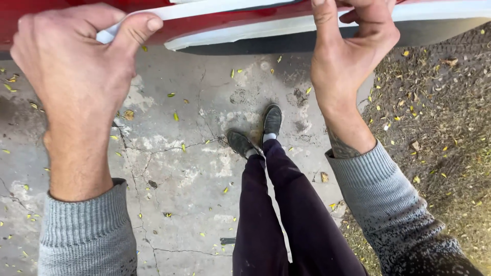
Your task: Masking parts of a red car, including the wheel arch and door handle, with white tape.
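A long white strip of tape or trim (220, 9) runs along the lower edge of a red car body panel (215, 23) at the top of the view. My left hand (76, 66) is closed, pinching the left end of the white strip between thumb and forefinger. My right hand (353, 46) reaches up at the right, its fingers curled on the strip against the panel. Both arms wear grey knit sleeves.
Below lies cracked concrete (184, 168) dotted with small yellow leaves. My dark trousers and black shoes (255, 135) stand in the middle. Bare dirt with dry grass (440, 128) lies to the right. A dark shadowed gap runs under the car.
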